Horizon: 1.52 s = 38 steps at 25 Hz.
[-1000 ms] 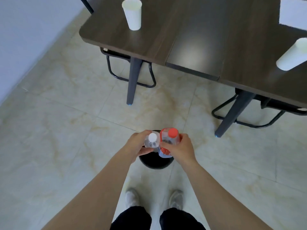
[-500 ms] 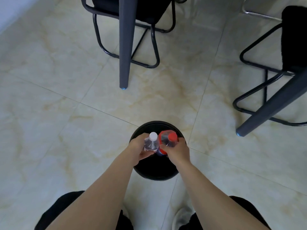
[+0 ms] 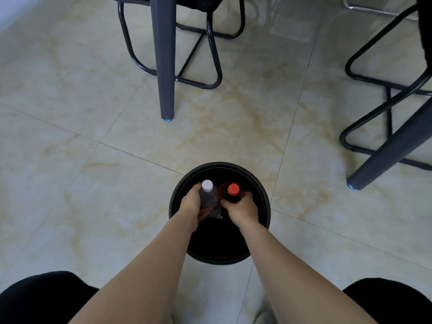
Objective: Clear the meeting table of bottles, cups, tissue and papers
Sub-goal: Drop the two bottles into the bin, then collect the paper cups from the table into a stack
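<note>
Both hands had lowered farther into the bin since the earlier frame. My left hand (image 3: 192, 204) gripped the white-capped bottle (image 3: 208, 195); my right hand (image 3: 242, 210) gripped the red-capped bottle (image 3: 232, 194). Both bottles stood upright, touching, inside the black round waste bin (image 3: 264, 199) on the tiled floor (image 3: 93, 183), near a table leg (image 3: 164, 61).

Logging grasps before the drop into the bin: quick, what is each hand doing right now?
Left hand: closed around the clear plastic bottle with a white cap.
Right hand: closed around the red-capped plastic bottle.
Both are over the round black bin.
</note>
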Available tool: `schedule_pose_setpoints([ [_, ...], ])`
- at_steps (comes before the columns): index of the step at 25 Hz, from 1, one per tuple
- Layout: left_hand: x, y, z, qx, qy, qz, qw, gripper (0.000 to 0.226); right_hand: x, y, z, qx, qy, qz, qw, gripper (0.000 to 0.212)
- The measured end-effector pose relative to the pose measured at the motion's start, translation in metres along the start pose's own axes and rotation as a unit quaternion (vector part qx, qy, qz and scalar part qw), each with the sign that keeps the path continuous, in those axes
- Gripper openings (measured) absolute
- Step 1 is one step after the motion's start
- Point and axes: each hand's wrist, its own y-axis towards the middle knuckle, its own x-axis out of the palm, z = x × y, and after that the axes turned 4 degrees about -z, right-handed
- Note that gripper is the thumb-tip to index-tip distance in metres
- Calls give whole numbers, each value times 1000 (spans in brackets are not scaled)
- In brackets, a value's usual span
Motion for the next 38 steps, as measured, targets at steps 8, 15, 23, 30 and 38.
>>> schedule_pose_setpoints([
  [8,-17,-66,9,25,51,9,998,36,-17,-63,-27,7,27,1,1000,79],
  [15,-36,-242,62,78,85,-21,993,20,-75,-212,-99,-17,59,14,998,72],
  [23,-42,-453,145,214,119,-58,968,33,-159,-375,-210,-68,134,23,988,62],
  [30,-32,-591,195,323,134,-71,934,33,-235,-483,-290,-151,164,5,975,53],
  [38,4,-705,236,411,120,-83,900,26,-327,-553,-359,-235,174,-1,956,40],
])
